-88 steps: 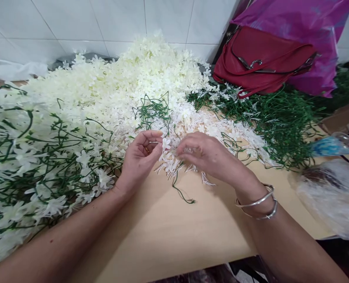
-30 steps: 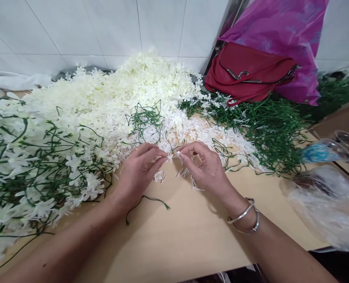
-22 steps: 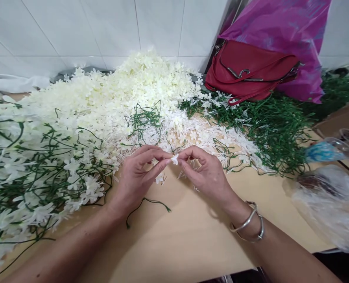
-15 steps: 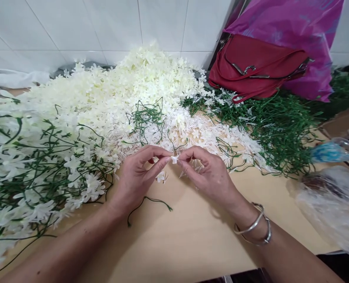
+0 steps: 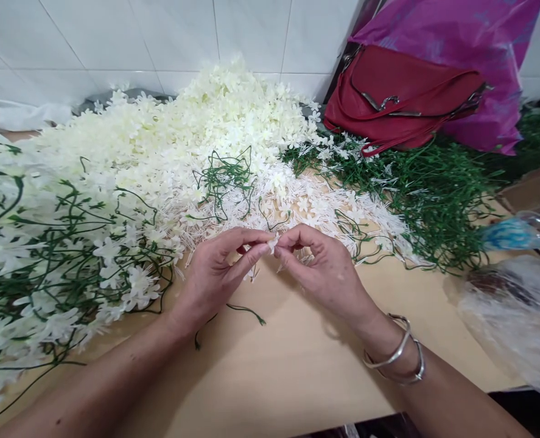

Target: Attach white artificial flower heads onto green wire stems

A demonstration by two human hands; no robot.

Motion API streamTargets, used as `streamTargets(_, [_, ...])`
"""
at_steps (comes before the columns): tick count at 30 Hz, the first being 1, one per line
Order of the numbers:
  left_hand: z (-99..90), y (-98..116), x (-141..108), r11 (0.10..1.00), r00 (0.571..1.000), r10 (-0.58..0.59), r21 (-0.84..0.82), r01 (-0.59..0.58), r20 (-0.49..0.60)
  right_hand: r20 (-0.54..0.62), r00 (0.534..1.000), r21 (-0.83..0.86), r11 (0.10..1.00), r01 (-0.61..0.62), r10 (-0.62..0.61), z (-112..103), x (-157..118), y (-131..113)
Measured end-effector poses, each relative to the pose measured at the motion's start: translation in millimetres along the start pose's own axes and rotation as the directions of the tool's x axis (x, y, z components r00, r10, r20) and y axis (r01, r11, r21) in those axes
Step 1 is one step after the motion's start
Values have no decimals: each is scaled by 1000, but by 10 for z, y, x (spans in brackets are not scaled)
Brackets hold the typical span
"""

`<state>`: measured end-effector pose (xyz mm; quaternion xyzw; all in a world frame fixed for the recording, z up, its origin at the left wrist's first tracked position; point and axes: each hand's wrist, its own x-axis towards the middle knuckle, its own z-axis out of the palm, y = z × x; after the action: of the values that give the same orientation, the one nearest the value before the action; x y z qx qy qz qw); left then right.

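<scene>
Between my two hands is a small white artificial flower (image 5: 273, 243), partly covered by fingertips. My left hand (image 5: 224, 271) pinches it from the left with thumb and forefinger. From the other side my right hand (image 5: 318, 264), with silver bangles (image 5: 402, 353) at the wrist, pinches it too. A loose green stem (image 5: 246, 311) lies on the table below my left hand. Just beyond the hands spread thin white stamens (image 5: 315, 225) with a few loose blossoms, and a small tangle of green stems (image 5: 226, 179) rests on them.
A big heap of cream-white artificial flowers (image 5: 196, 121) lies against the tiled wall. White flowers on green stems (image 5: 69, 261) fill the left side. At right are a green stem pile (image 5: 434, 194), a red handbag (image 5: 402, 91), a purple bag (image 5: 493, 48), and a clear plastic bag (image 5: 520, 316).
The small flower has turned slightly between my fingertips, and my left forefinger reaches a little further over it. The hands stay in nearly the same place; the view has shifted slightly.
</scene>
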<state>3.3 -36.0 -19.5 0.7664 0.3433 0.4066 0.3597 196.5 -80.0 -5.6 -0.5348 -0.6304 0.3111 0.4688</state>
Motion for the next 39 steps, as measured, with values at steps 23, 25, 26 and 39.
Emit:
streamTargets(23, [-295,220,67,964,993,93,245,-108,72,-96,994,347,938,-13,50,23,75,207])
streamTargets(25, [-379,269,32,954,939,89,241,-176,334,-86,993,380,924,-36,75,3,83,209])
streamTargets(26, [-394,278,-7,950,891,91,230,-212,444,-88,993,382,923,-43,83,-10,86,206])
streamTargets(39, [-60,102,-368,1000,952,-18,29,10,305,31,989,410,900,-147,147,-86,119,201])
